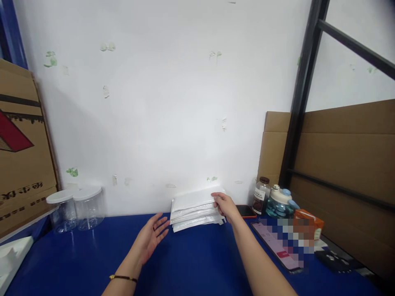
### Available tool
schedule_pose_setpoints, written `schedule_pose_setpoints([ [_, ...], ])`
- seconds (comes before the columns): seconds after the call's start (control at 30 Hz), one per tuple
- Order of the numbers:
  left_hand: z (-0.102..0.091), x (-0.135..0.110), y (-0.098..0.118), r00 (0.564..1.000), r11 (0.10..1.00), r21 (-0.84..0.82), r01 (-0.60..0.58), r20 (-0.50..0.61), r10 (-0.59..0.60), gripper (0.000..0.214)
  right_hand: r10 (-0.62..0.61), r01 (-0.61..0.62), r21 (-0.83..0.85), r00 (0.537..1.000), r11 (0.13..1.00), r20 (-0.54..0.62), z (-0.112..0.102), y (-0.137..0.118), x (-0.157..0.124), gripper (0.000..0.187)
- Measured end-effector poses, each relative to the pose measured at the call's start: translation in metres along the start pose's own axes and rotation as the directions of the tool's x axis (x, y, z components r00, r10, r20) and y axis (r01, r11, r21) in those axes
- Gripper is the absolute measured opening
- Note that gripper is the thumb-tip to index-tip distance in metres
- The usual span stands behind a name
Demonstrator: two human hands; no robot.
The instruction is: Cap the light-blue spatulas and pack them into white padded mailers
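Observation:
A stack of flat white plastic packets (194,211) lies at the back of the blue table, against the white wall. My right hand (224,205) is at the stack's right end, its thumb and fingers closed on the edge of an upper packet. My left hand (153,234) is just left of the stack, palm turned inward, fingers spread and holding nothing. A small gap separates its fingertips from the packets.
Two clear lidded jars (89,209) stand at the left, near a cardboard box (23,144) and a white tray (14,263). At the right are a phone (247,211), a brown-capped bottle (261,196), a blue bottle (279,203), an orange box (308,224) and a larger lit phone (271,242).

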State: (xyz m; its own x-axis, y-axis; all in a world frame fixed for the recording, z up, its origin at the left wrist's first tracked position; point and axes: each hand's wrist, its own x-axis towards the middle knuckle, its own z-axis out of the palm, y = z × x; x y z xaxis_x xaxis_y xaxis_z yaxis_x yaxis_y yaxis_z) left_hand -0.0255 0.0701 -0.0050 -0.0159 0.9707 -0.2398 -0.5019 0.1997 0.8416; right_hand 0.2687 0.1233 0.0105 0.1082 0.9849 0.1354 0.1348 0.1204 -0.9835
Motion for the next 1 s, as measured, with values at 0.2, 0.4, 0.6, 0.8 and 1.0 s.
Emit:
schedule_pose_setpoints([
  [0.2,0.006,0.023,-0.017,0.983,0.963,0.258,-0.074,-0.143,0.114,0.043,-0.259,0.097,-0.459,0.916,0.883,-0.305,-0.037,-0.018,0.001,0.032],
  [0.4,0.024,0.060,-0.016,0.996,0.949,0.314,-0.041,-0.065,0.064,0.061,-0.040,-0.014,-0.361,0.989,0.932,-0.141,-0.028,0.002,0.006,0.058],
  [0.6,0.030,0.087,-0.023,0.996,0.899,0.436,-0.043,-0.055,0.074,0.067,0.095,-0.107,-0.251,0.994,0.962,-0.060,-0.008,0.029,0.013,0.063],
  [0.8,0.016,0.087,-0.026,0.987,0.872,0.475,-0.116,-0.045,0.156,0.058,0.221,-0.221,-0.010,0.973,0.975,0.065,0.010,0.031,0.005,0.058],
  [1.0,-0.043,0.075,0.017,0.925,0.757,0.627,-0.183,-0.151,0.349,0.047,0.226,-0.247,0.078,0.951,0.966,0.210,0.087,0.020,-0.010,0.048],
])
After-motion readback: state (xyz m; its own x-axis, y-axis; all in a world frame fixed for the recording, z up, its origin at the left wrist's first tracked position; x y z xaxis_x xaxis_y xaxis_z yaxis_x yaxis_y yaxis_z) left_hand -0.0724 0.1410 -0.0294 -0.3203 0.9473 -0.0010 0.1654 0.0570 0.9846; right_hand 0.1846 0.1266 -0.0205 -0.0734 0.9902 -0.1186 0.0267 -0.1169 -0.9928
